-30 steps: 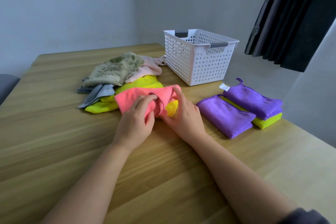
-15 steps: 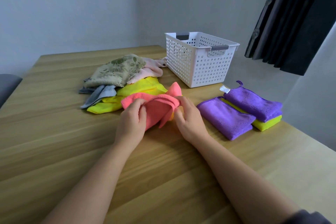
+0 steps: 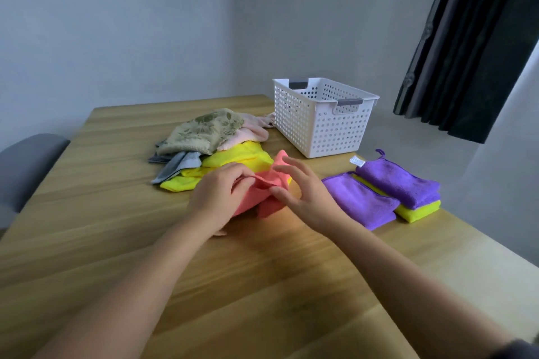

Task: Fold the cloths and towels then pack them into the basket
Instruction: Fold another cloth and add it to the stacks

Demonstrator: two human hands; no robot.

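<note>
There are two hands and one pink soft cloth (image 3: pixel 264 198) between them. It is low over the brown wooden table (image 3: pixel 87 242), right in front of the person, at the near edge of a pile of loose cloths. The pink soft cloth is bunched up and wrinkly, not folded. Its long way runs from near left to far right, and one pointy corner sticks up toward the white plastic basket with little holes (image 3: pixel 320 125). The left hand (image 3: pixel 217 197) has curled fingers and pinches the top edge of the cloth. The right hand (image 3: pixel 309 195) is wide, with fingers spread and nearly straight; only its thumb touches the cloth.

There is one basket, with two grey handles. It stands at the far side of the table, and its long way runs away from the person.

I can count four cloths in the pile: one green flowery towel (image 3: pixel 204 131) on top, one pale pink cloth (image 3: pixel 253 134), one bright yellow cloth (image 3: pixel 236 157) and one grey cloth (image 3: pixel 178 167).

On the right lie three folded cloths. One purple fluffy folded cloth (image 3: pixel 360 201) lies flat on the table. A second purple folded cloth (image 3: pixel 399 183) sits on one yellow folded cloth (image 3: pixel 417 211)
</note>
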